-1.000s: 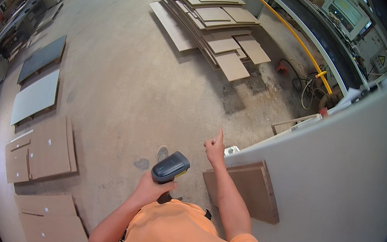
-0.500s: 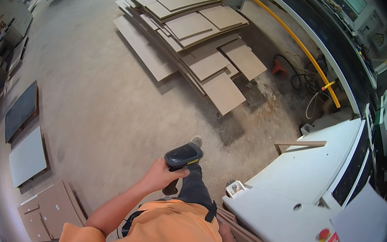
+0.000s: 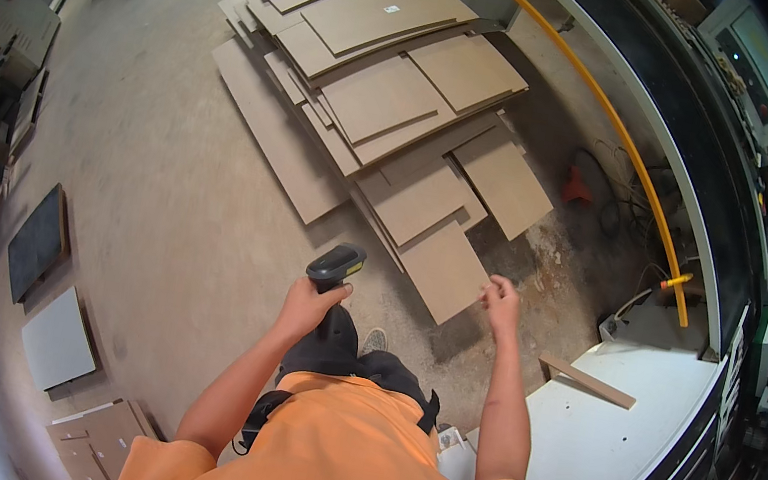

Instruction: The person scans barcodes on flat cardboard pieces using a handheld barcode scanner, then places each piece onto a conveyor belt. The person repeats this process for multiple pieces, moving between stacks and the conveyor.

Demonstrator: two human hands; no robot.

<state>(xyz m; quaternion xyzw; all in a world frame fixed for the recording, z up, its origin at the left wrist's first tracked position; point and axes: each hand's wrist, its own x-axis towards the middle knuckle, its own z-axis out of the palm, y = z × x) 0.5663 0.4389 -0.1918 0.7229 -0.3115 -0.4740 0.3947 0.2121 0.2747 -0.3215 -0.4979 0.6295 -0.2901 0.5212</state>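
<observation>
Grasping a dark handheld scanner [image 3: 333,270] by its handle in the left hand [image 3: 305,306], with thumb and fingers wrapped around the grip and the scanner's head raised above the fist, in front of the dark trousers [image 3: 324,346]. Holding the right hand [image 3: 500,307] out, loosely curled and apparently released, just beside the nearest board [image 3: 444,272] of a brown board stack [image 3: 389,15], with contact impossible to tell. Showing also, on the floor [image 3: 155,164] to the left, a dark panel [image 3: 41,238] near a white panel [image 3: 58,341].
</observation>
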